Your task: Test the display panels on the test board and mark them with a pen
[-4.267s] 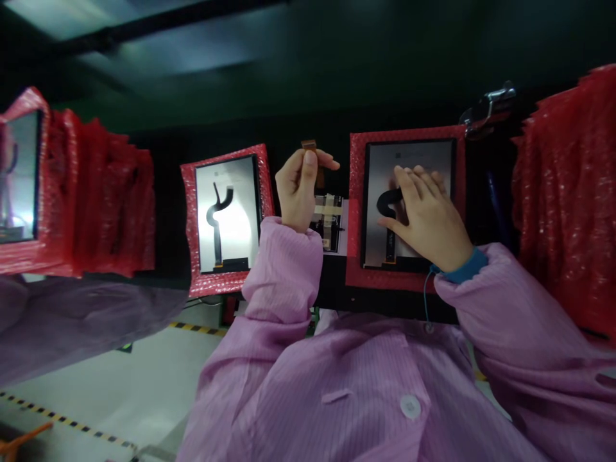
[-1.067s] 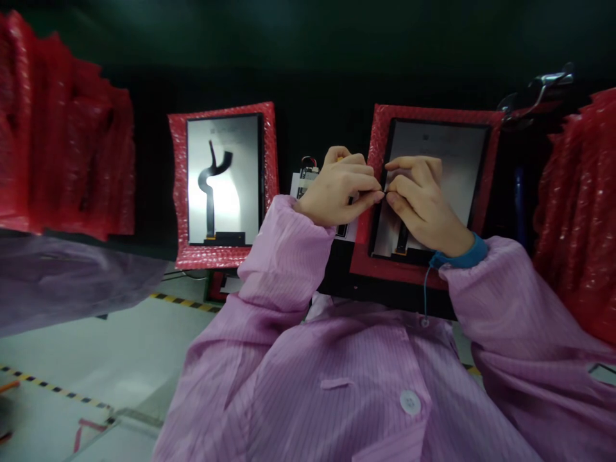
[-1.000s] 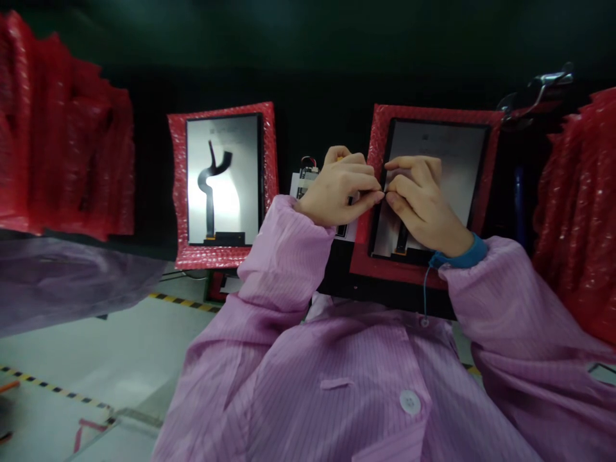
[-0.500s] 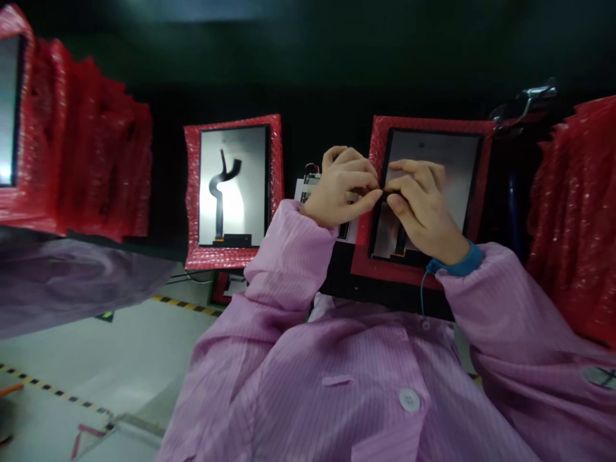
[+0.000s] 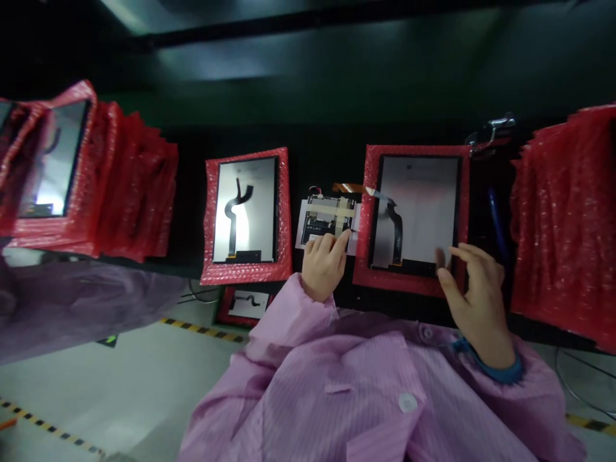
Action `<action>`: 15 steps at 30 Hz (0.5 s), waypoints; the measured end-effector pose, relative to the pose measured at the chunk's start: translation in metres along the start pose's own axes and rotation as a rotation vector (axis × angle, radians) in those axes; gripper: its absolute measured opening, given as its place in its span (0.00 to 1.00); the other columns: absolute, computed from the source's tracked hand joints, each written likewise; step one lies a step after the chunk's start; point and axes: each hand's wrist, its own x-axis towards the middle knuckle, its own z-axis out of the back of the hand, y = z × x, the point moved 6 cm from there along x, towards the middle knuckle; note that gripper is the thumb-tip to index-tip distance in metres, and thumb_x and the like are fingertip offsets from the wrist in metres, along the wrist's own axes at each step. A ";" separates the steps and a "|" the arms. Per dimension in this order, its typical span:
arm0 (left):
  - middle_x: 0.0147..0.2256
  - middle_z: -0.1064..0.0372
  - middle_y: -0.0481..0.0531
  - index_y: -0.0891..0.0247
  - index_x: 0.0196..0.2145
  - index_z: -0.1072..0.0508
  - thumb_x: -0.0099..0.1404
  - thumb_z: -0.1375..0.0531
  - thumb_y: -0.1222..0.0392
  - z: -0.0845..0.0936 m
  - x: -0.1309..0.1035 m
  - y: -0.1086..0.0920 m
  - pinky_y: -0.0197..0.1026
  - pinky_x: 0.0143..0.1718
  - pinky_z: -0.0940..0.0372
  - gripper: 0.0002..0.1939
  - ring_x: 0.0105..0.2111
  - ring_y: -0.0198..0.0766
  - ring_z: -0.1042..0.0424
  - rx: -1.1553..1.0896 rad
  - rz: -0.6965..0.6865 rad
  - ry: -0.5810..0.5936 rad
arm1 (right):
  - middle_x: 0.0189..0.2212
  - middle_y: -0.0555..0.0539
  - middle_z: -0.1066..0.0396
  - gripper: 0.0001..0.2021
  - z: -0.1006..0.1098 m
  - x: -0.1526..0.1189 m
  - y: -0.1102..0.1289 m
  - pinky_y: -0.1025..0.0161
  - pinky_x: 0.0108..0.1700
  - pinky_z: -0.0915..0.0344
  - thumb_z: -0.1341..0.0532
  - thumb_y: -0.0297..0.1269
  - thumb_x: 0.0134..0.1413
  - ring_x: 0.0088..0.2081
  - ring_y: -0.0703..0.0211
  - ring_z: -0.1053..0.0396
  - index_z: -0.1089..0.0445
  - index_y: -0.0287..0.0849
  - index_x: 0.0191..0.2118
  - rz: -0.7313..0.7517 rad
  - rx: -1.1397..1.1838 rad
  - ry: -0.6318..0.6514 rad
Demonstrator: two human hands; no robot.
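My left hand [image 5: 323,266] rests at the lower edge of a small circuit assembly [image 5: 321,218] with tape strips, its index finger touching near the right side and the other fingers curled. An orange flex strip [image 5: 350,188] runs from above the assembly to a black flex cable [image 5: 397,231] on the right screen panel [image 5: 426,199]. That panel lies on red bubble wrap [image 5: 373,163]. At the panel's lower right corner is my right hand [image 5: 474,282], thumb and fingers apart, with nothing seen between them.
Another screen panel [image 5: 257,218] lies on red bubble wrap at left. Stacks of red bubble wrap stand at far left [image 5: 137,186] and far right [image 5: 568,224]. A blue pen-like object [image 5: 498,221] lies beside the right stack. A person's sleeve [image 5: 86,301] reaches in at left.
My hands have parted from above the right panel's left edge. The left moved down to the circuit assembly, and the right moved to the panel's lower right corner. The view has shifted.
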 end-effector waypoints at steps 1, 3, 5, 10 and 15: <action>0.35 0.27 0.56 0.60 0.56 0.26 0.73 0.51 0.66 0.000 0.000 0.000 0.47 0.40 0.40 0.20 0.36 0.45 0.28 0.019 -0.009 -0.007 | 0.54 0.36 0.31 0.17 -0.002 -0.003 -0.002 0.39 0.60 0.39 0.43 0.45 0.66 0.58 0.41 0.33 0.33 0.44 0.56 -0.007 -0.005 -0.008; 0.35 0.27 0.56 0.60 0.56 0.26 0.72 0.50 0.66 0.000 0.001 -0.001 0.47 0.40 0.40 0.20 0.36 0.45 0.28 0.040 -0.027 -0.022 | 0.55 0.36 0.31 0.17 -0.004 -0.008 -0.006 0.40 0.60 0.39 0.44 0.45 0.66 0.58 0.41 0.33 0.33 0.44 0.56 -0.018 -0.007 -0.014; 0.35 0.28 0.56 0.61 0.56 0.26 0.72 0.50 0.66 0.002 0.001 -0.001 0.47 0.40 0.40 0.20 0.36 0.45 0.28 0.039 -0.038 -0.030 | 0.55 0.37 0.32 0.18 -0.005 -0.009 -0.007 0.40 0.59 0.39 0.44 0.45 0.66 0.58 0.42 0.34 0.33 0.45 0.57 -0.027 -0.006 -0.012; 0.35 0.28 0.57 0.64 0.55 0.26 0.72 0.51 0.66 0.001 0.002 -0.001 0.48 0.40 0.39 0.20 0.36 0.46 0.29 0.020 -0.042 -0.021 | 0.55 0.37 0.31 0.18 -0.007 -0.010 -0.008 0.41 0.59 0.39 0.45 0.45 0.67 0.58 0.42 0.34 0.34 0.44 0.57 -0.020 -0.005 -0.031; 0.35 0.27 0.56 0.63 0.55 0.26 0.72 0.51 0.67 0.000 0.001 -0.001 0.46 0.40 0.38 0.20 0.36 0.44 0.28 0.056 -0.060 -0.041 | 0.55 0.38 0.31 0.18 -0.013 -0.012 -0.010 0.38 0.59 0.40 0.45 0.44 0.66 0.58 0.41 0.34 0.35 0.46 0.58 -0.042 -0.011 -0.053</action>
